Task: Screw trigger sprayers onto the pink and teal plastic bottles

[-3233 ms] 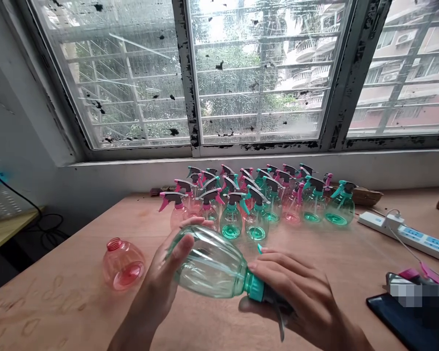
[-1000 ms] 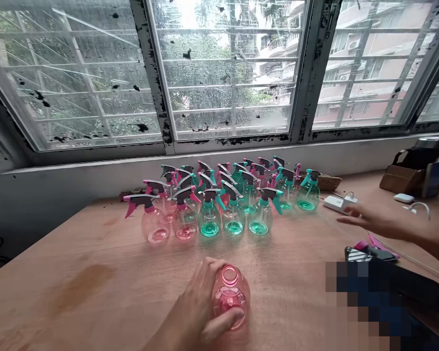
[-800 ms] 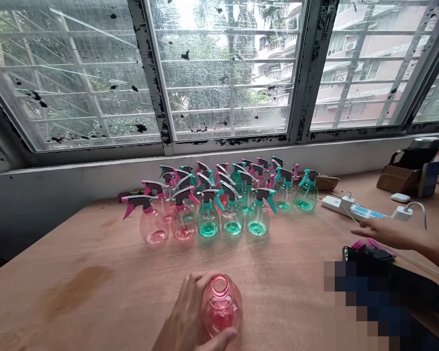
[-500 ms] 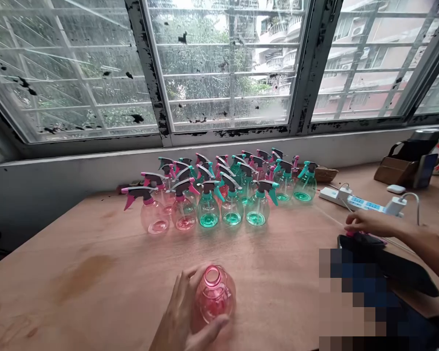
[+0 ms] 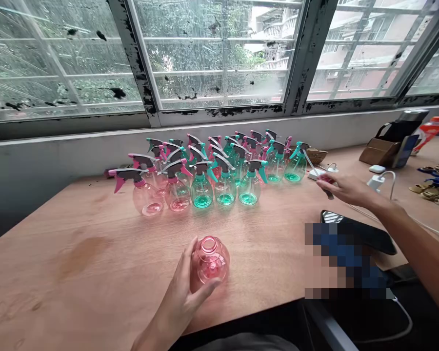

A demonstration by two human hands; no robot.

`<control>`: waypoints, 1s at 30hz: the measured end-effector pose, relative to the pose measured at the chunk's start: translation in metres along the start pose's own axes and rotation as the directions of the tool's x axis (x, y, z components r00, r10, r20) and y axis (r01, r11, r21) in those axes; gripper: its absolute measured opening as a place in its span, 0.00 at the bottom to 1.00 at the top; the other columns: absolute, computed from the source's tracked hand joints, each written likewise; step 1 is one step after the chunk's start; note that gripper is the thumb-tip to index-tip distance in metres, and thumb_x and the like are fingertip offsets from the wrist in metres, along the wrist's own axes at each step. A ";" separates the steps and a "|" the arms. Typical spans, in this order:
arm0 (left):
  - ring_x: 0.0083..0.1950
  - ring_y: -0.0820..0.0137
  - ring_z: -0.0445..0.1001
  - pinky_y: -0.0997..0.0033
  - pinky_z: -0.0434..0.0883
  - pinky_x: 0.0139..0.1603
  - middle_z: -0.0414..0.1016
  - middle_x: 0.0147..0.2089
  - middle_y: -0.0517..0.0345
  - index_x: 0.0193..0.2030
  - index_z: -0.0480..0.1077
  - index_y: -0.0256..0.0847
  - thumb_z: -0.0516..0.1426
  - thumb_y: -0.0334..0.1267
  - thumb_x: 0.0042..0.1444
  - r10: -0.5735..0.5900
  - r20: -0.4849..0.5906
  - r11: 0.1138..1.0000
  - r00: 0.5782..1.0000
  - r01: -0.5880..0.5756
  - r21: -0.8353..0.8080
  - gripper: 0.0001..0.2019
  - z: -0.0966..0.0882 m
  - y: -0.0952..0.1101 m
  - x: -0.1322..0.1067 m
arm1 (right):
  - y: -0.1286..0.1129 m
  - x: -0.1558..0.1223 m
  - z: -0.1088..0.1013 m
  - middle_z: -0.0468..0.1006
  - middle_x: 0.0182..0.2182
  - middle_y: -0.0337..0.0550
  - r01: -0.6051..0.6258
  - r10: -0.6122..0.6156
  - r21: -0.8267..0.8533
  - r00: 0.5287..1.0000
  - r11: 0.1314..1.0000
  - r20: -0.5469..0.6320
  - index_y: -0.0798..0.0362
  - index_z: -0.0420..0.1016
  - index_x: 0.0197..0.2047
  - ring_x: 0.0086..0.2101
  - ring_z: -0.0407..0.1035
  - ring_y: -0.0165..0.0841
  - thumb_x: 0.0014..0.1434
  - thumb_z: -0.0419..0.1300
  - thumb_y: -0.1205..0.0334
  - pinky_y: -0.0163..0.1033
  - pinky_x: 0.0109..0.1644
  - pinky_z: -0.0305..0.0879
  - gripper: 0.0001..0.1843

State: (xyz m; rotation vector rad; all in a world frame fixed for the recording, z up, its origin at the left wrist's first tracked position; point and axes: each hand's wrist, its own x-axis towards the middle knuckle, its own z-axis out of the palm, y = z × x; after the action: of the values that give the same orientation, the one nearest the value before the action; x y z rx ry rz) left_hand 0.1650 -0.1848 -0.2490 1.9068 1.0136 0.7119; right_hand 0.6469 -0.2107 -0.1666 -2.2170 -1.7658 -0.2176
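Observation:
My left hand [image 5: 183, 295] is wrapped round a pink see-through bottle [image 5: 209, 260] that stands upright on the wooden table [image 5: 95, 253] with its neck uncapped. To the right, above the table, my right hand [image 5: 347, 189] is closed on a pink spray head [image 5: 324, 179]; its thin white tube [image 5: 309, 162] points up and left. Behind stand several rows of capped pink and green spray bottles [image 5: 212, 175] near the window wall.
A dark flat object [image 5: 362, 234], partly blurred, lies at the table's right front edge. A white charger with its cable [image 5: 376, 182] sits behind my right hand. Further right are a cardboard box [image 5: 378, 152] and an orange-capped bottle [image 5: 426, 131].
My right hand reached down beside the dark object, closed on the pink spray head and lifted it up and left. My left hand kept hold of the pink bottle.

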 end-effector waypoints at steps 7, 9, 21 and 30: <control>0.72 0.53 0.62 0.47 0.64 0.71 0.61 0.72 0.42 0.73 0.40 0.49 0.59 0.45 0.65 0.106 0.074 0.982 0.992 -0.116 0.152 0.37 -0.003 0.009 -0.002 | -0.101 -0.089 -0.004 0.77 0.44 0.49 0.159 -0.136 0.492 0.987 0.856 -0.081 0.47 0.71 0.57 0.40 0.75 0.42 0.70 0.50 0.52 0.41 0.42 0.70 0.17; 0.71 0.54 0.63 0.50 0.66 0.69 0.61 0.72 0.42 0.73 0.38 0.49 0.59 0.43 0.64 0.134 0.098 0.963 0.986 -0.153 0.223 0.39 -0.005 0.014 -0.004 | -0.128 -0.122 0.008 0.77 0.45 0.47 0.222 -0.197 0.563 0.975 0.796 -0.106 0.42 0.73 0.54 0.44 0.75 0.43 0.69 0.54 0.55 0.42 0.45 0.71 0.13; 0.64 0.49 0.60 0.45 0.61 0.65 0.58 0.67 0.48 0.71 0.53 0.55 0.62 0.32 0.57 0.285 -0.016 0.787 0.958 -0.225 0.574 0.38 -0.025 0.026 -0.013 | -0.157 -0.152 0.044 0.73 0.54 0.52 0.279 -0.302 0.377 0.953 0.883 0.002 0.37 0.63 0.68 0.48 0.77 0.47 0.70 0.48 0.60 0.49 0.43 0.77 0.25; 0.71 0.49 0.54 0.43 0.59 0.68 0.58 0.70 0.45 0.75 0.36 0.51 0.62 0.32 0.58 0.299 0.017 0.775 0.954 -0.253 0.579 0.47 -0.020 0.019 -0.001 | -0.151 -0.153 0.052 0.76 0.52 0.56 0.269 -0.274 0.302 0.961 0.915 -0.025 0.41 0.67 0.66 0.44 0.78 0.51 0.69 0.50 0.61 0.54 0.39 0.78 0.24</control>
State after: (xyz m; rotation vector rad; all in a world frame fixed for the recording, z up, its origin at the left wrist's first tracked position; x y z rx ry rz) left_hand 0.1564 -0.1833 -0.2223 2.6218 1.0901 0.6939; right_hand 0.4614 -0.3055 -0.2407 -1.7640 -1.9653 0.0164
